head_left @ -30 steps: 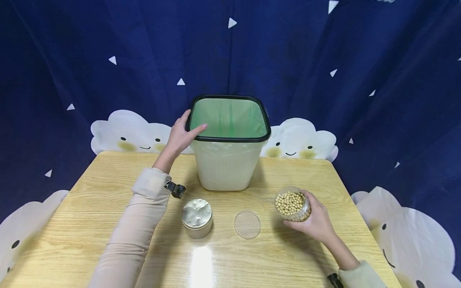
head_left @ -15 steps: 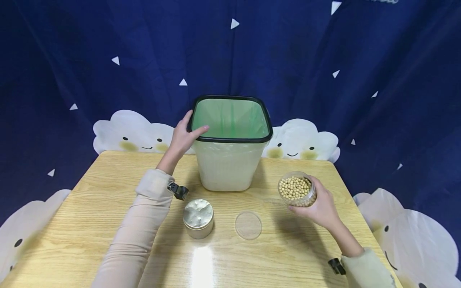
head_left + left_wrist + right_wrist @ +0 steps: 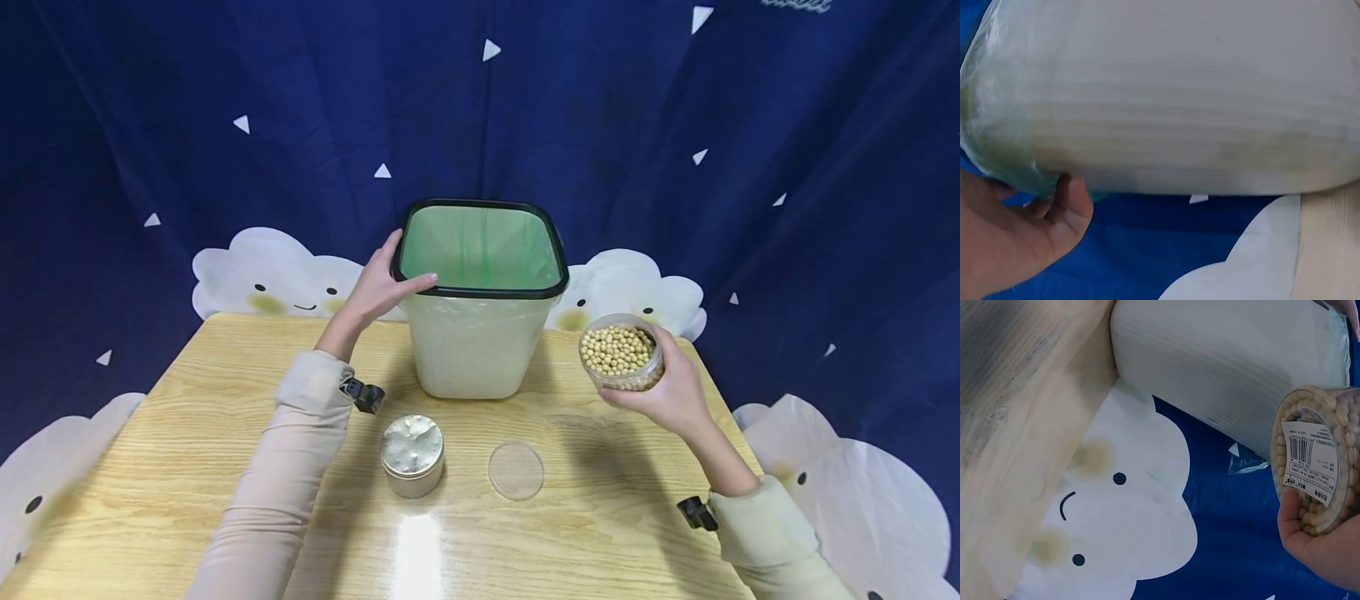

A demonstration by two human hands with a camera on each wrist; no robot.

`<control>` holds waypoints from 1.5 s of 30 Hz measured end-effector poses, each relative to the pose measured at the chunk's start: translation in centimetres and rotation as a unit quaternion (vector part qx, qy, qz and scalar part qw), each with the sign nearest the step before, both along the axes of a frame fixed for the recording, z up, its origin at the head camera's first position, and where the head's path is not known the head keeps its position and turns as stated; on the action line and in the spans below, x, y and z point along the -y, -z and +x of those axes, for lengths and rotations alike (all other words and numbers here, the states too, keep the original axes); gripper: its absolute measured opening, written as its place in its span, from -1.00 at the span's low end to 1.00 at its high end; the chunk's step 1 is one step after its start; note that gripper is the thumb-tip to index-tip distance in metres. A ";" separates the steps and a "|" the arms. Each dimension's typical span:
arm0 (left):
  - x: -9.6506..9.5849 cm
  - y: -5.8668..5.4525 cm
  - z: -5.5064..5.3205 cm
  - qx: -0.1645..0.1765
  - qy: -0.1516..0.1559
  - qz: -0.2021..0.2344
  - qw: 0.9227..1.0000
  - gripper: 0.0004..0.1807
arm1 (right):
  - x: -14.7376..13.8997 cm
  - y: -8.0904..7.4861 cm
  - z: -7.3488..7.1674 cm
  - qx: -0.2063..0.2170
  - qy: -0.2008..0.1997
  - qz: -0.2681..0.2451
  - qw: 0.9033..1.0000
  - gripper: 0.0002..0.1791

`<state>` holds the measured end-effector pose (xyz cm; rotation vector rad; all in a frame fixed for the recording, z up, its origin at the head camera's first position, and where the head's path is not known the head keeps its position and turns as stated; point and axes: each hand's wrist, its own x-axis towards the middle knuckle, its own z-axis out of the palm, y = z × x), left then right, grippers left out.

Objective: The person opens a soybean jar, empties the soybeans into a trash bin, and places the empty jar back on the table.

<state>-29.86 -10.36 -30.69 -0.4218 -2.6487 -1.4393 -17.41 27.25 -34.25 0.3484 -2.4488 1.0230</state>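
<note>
A white trash bin (image 3: pixel 474 350) with a black rim and a green liner bag (image 3: pixel 480 246) stands at the table's back. My left hand (image 3: pixel 378 279) grips the bin's left front rim, thumb over the top and fingers along the outside. In the left wrist view those fingers (image 3: pixel 1072 209) curl against the bin's side and the overhanging liner. My right hand (image 3: pixel 671 387) holds a clear round jar (image 3: pixel 636 379) full of pale yellow beans (image 3: pixel 617 350), lidless and tipped slightly, raised above the table to the right of the bin. A barcode label (image 3: pixel 1310 459) shows on the jar's bottom.
On the wooden table (image 3: pixel 585 533), a silver round tin (image 3: pixel 412 454) sits in front of the bin. Right of it lies a clear flat disc lid (image 3: pixel 516 471). A dark blue curtain (image 3: pixel 315 125) with white clouds hangs behind the table.
My right hand has lifted the jar of beans up and away toward the back, about level with the bin's side. My left hand keeps its grip on the rim.
</note>
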 end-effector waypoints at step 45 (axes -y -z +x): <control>0.0 0.5 0.1 0.050 0.035 0.094 0.994 0.11 | 2.9 -12.5 -8.0 0.013 0.007 -0.006 1.000 -0.12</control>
